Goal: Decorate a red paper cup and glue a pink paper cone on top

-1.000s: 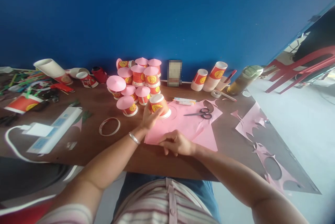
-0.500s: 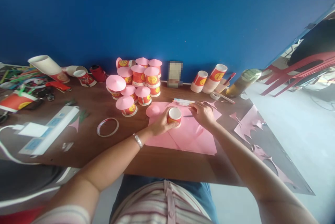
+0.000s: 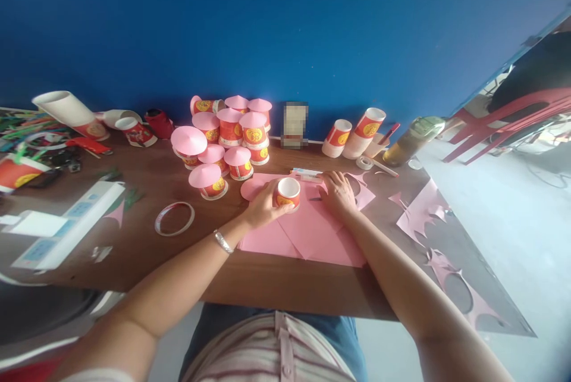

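Note:
My left hand [image 3: 263,204] is wrapped around a red and white paper cup [image 3: 289,193] with a yellow emblem. The cup stands mouth up over sheets of pink paper [image 3: 307,239]. Palm down on the same sheets rests my right hand [image 3: 339,193], its fingers stretched out and nothing seen in it. Just beyond its fingertips lies a slim white and blue box [image 3: 306,174]. A small dark pointed thing shows to the left of that hand; its other end is hidden. A pink paper disc [image 3: 251,191] sits left of the cup.
Several upturned cups with pink cone tops [image 3: 205,176] stand at the back left. A tape roll [image 3: 175,219] and a power strip [image 3: 69,227] lie further left. Stacked cups [image 3: 366,132], a bottle [image 3: 413,141] and pink offcuts [image 3: 423,212] are on the right.
My right hand has flattened from bent fingers onto the pink paper, moving slightly left. My left hand still holds the cup; the whole view has shifted a little.

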Demonstrator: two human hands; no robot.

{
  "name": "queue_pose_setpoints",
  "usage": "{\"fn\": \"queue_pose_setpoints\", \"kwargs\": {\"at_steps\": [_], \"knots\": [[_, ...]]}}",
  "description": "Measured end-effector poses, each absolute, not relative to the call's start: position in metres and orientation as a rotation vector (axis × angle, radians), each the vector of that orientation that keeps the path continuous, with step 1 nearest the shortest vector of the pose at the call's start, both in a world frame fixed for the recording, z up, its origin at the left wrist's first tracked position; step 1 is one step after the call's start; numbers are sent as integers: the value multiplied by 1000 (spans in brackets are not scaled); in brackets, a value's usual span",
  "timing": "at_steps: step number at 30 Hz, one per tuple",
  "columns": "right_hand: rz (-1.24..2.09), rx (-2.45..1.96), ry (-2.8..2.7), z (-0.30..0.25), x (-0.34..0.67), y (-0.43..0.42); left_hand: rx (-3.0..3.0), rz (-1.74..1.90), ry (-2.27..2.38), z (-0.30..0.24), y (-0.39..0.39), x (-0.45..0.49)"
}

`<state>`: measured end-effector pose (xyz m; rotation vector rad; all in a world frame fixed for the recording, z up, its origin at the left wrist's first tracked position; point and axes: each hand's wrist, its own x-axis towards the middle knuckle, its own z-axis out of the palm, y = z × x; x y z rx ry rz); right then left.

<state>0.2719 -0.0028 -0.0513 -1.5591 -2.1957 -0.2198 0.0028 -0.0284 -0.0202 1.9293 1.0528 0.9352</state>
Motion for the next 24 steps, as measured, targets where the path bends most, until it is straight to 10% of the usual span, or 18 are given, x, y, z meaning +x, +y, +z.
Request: {"fn": "queue_pose_setpoints", "kwargs": {"at_steps": [24], "knots": [[-181, -1451, -2128, -59, 277, 2, 1950, 898, 1079, -16, -27, 3]]}}
